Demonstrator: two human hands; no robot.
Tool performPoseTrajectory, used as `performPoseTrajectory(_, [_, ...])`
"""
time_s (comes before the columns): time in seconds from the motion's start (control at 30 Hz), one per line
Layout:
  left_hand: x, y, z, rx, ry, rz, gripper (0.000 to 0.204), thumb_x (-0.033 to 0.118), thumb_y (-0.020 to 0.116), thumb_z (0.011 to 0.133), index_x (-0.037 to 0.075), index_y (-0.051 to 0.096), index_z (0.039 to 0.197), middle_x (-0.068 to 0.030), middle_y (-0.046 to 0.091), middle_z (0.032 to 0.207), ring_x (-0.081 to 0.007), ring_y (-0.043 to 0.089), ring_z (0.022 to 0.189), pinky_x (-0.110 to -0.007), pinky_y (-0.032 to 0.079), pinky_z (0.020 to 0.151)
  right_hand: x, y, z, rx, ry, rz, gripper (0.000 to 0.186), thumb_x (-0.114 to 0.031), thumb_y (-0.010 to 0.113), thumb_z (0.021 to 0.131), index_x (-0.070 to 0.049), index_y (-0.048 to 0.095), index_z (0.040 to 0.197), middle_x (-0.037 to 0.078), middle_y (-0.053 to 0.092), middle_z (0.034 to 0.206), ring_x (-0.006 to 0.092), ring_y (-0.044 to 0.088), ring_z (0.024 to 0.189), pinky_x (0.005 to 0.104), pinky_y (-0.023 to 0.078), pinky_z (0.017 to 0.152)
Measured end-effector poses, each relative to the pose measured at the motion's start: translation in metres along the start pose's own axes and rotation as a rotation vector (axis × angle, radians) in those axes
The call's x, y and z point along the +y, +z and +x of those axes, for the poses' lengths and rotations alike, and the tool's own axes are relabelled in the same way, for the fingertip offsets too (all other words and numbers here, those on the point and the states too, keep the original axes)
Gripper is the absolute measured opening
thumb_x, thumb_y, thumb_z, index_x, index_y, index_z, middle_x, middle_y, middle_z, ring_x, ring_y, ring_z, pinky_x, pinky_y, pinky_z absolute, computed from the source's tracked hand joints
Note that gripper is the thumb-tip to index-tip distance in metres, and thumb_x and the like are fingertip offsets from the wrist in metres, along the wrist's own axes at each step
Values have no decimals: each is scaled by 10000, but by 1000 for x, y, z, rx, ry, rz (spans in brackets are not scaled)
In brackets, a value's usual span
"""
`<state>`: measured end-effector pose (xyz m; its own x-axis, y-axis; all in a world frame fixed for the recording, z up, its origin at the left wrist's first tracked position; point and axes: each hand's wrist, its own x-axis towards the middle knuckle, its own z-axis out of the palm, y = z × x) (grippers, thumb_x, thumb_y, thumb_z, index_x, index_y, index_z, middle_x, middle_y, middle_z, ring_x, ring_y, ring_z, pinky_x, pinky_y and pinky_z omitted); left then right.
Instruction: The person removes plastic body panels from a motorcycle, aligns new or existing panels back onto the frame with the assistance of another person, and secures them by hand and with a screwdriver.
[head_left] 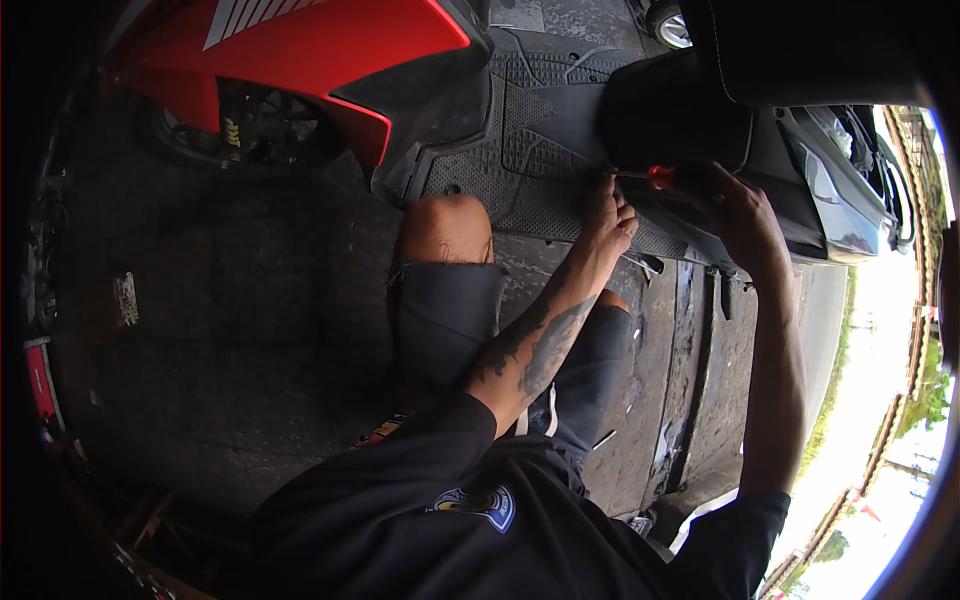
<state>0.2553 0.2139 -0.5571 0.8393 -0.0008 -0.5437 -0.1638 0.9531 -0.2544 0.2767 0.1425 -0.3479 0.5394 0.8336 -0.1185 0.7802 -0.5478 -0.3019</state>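
Note:
A red-handled screwdriver [660, 177] is gripped in my right hand [735, 205], its shaft pointing left toward the scooter's body below the seat. My left hand [608, 215] is at the shaft's tip end, fingers drawn together against the edge of the ribbed footboard [540, 150]. Whether those fingers pinch a screw or only steady the tip is too small to tell. The black panel [675, 110] under the seat rises just beyond both hands.
The scooter's red front fairing [340, 50] and front wheel [270, 130] stand at upper left. The black seat [820, 50] overhangs at upper right, with a grey rear side panel [830, 195] below it. My knee [447, 225] is close to the footboard. Dark concrete floor [220, 330] spreads at left.

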Motion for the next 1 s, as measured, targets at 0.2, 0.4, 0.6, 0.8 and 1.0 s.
performPoseTrajectory(0.2, [1,-4,2,-27,-25,-25,334,389,595,902,211,439,667,79,253,505,-67,213,363,-221,132,349,-10,-8,13,-41,-84,-30,237,-80,590,867,-107,609,1102,74,677,1048,272,654,966,362,522,800])
performPoseTrajectory(0.4, [-6,-3,-2,-29,40,-16,326,367,582,911,208,438,666,76,262,507,-67,214,367,-222,136,344,2,-14,31,-115,-98,-70,242,-62,582,865,-102,612,1102,74,674,1050,258,651,980,356,522,809])
performPoseTrajectory(0.6, [-4,-9,-7,-53,118,-5,300,420,501,946,146,564,1052,66,236,516,-59,212,380,-214,151,343,-1,-13,53,-115,-214,-176,256,-50,583,861,-102,611,1110,71,679,1008,247,662,936,358,530,780])
performPoseTrajectory(0.8, [-30,1,-28,-549,135,73,657,562,508,891,71,457,1324,65,182,504,-48,198,393,-196,153,347,-20,-22,62,-306,290,-71,249,-175,545,913,-109,596,1148,104,682,968,271,676,765,375,532,654])
performPoseTrajectory(1.0, [-27,26,-11,-807,-1,-161,376,409,609,891,191,414,655,81,213,492,-47,196,382,-196,154,329,28,-3,59,-82,27,-512,274,-299,497,942,-83,582,1088,120,678,898,303,671,767,395,528,651])
